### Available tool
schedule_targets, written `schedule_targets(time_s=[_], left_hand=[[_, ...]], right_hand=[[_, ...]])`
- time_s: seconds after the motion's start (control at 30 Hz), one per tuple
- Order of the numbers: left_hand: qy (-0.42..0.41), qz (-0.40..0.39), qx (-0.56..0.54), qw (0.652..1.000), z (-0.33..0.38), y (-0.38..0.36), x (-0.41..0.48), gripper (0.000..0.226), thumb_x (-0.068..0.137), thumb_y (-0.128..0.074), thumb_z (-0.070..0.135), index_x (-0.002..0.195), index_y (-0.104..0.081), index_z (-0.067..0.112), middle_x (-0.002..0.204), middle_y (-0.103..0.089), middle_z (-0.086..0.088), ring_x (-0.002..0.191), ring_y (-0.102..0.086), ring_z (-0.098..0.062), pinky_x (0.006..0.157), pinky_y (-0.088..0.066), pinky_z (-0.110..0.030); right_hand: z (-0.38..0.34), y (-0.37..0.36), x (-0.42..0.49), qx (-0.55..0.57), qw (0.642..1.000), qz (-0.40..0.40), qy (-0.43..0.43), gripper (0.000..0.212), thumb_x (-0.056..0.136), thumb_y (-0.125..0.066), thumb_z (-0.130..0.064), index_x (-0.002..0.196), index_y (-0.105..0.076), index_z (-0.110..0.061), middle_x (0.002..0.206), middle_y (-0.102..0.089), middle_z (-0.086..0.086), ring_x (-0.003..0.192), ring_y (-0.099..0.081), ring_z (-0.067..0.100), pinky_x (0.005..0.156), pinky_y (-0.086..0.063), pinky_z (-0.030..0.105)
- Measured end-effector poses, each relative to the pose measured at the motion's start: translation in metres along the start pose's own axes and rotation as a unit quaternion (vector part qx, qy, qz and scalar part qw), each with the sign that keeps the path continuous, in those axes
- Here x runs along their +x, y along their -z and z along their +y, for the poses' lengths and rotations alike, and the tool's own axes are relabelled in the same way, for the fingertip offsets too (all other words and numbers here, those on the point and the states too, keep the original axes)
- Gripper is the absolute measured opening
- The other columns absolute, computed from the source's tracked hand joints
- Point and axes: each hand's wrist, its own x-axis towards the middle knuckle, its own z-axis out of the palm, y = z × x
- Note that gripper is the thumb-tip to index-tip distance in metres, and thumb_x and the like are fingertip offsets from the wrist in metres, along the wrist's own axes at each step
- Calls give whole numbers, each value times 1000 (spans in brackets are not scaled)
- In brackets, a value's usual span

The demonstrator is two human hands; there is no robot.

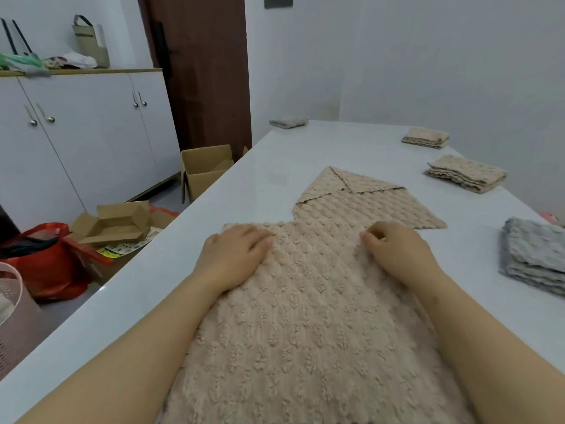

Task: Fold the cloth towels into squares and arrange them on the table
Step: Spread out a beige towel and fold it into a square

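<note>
A beige textured towel (305, 316) lies spread on the white table (275, 166) right in front of me. My left hand (235, 258) rests flat on its far left part, fingers straight. My right hand (397, 249) sits on its far right part with fingers curled, pinching the towel's edge. Beyond it lies a second beige towel (367, 206), flat, with one corner folded over. Folded towels stand along the right side: two beige stacks (466, 177) (425, 138) and a grey stack (535, 258). A small grey folded towel (288, 122) sits at the far left corner.
Left of the table, on the floor, are open cardboard boxes (204, 169) (119, 221), a red bag (46, 258) and a pink basket (12, 316). White cabinets (91, 133) and a brown door (201, 71) stand behind.
</note>
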Motion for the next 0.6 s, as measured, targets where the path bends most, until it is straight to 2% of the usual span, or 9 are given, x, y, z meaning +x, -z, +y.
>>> schedule_targets(time_s=[0.03,0.1,0.2,0.37,0.47,0.53,0.6], left_hand=[[18,29,-17,999,-3,0,3,44,97,-22,47,136,-40,37,146,-36,5,137,-28,-15,110,-21,-42],[67,22,16,997,-6,-2,9,45,97,-21,47,139,-35,37,146,-33,-7,137,-26,-23,110,-22,-41],[110,-5,54,992,-7,-7,14,46,96,-20,49,141,-26,43,148,-26,-18,139,-18,-32,113,-16,-43],[94,69,-3,993,-8,-4,14,38,97,-31,29,132,-45,38,133,-44,-3,129,-34,-22,106,-25,-38],[79,97,-69,990,-8,-1,14,36,97,-35,20,127,-51,33,128,-44,1,125,-37,-20,104,-27,-35],[60,121,-147,980,-9,2,18,36,97,-37,15,126,-54,27,121,-40,3,124,-37,-20,105,-26,-32],[42,128,-172,976,-10,5,21,41,93,-39,5,127,-54,23,119,-36,5,126,-33,-19,105,-24,-28]], right_hand=[[2,-4,1,-17,1000,20,-9,29,93,-41,-38,113,-58,-26,113,-62,2,113,-51,27,94,-38,39],[6,-11,2,-65,998,8,-19,36,94,-38,-39,126,-50,-32,133,-52,1,125,-41,28,101,-31,41],[7,-13,3,-78,997,-21,-5,37,96,-32,-40,131,-45,-40,140,-45,-1,131,-34,27,106,-25,42],[5,-12,4,-85,995,-53,5,39,98,-29,-39,136,-39,-37,146,-35,-3,135,-26,26,109,-20,43],[2,-9,5,-66,996,-53,7,40,98,-35,-35,137,-41,-30,148,-32,-7,137,-23,23,110,-19,42],[2,-6,5,-54,998,-32,6,40,97,-38,-31,136,-43,-27,149,-32,-8,137,-23,22,110,-20,41],[2,-3,4,-55,998,-3,6,42,96,-39,-30,138,-41,-25,149,-30,-7,138,-22,22,110,-19,41]])
